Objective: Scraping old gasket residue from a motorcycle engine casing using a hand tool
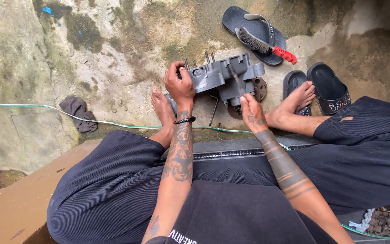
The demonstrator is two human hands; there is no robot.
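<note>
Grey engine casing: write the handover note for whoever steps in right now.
Left hand grips the left end of the grey engine casing, held above the concrete floor.
Right hand holds a thin tool against the casing's underside.
Angled key lies on the floor below; wire brush rests on a sandal.
Casing looks clean; whether work on it is finished cannot be told.
</note>
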